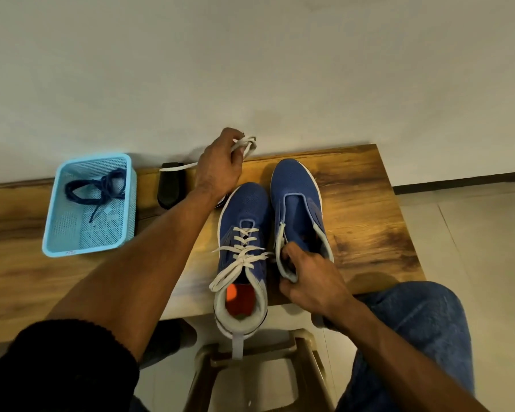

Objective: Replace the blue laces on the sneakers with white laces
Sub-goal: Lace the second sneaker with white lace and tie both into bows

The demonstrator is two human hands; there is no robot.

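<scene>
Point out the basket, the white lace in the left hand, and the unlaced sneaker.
basket (pixel 51 221): head view, left rim.
white lace (pixel 246 143): head view, bunched loops.
unlaced sneaker (pixel 293 179): head view, toe mesh.

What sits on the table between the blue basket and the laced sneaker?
Head view: a black object and the left forearm crossing above the table.

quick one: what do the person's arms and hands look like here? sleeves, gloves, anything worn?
Both hands are bare: the left hand and the right hand show no gloves, and no rings or watch can be seen. The left arm has a black knit sleeve pushed up near the elbow. The right forearm is uncovered within view.
</scene>
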